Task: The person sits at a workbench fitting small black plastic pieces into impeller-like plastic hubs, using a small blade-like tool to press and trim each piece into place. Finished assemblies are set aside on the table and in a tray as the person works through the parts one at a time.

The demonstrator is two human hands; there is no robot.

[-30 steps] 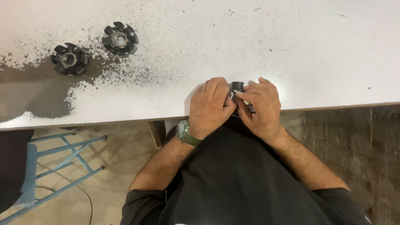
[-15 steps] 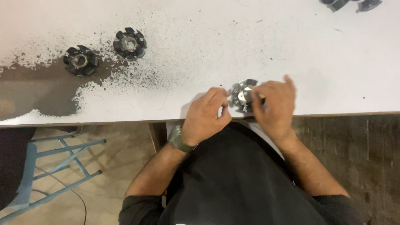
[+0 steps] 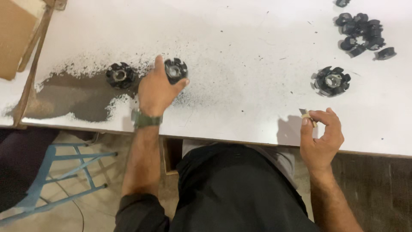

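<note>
Head view, looking down on the white counter [image 3: 240,51]. My left hand [image 3: 155,91] reaches to about 10 o'clock, thumb and fingers closed around a black finned round part [image 3: 176,70] with a metal centre that rests on the counter. A second black finned part [image 3: 120,75] sits just beside it at its 9 o'clock, on a dark worn patch [image 3: 73,99] of the surface. My right hand [image 3: 322,137] hovers over the near edge at about 4 o'clock, pinching a small pale-handled tool [image 3: 307,115] between thumb and forefinger. A third black finned part [image 3: 331,80] lies at the hand's 12 o'clock, apart from it. A heap of small black pieces [image 3: 362,34] lies at 2 o'clock. A watch [image 3: 146,120] bands my left wrist
</note>
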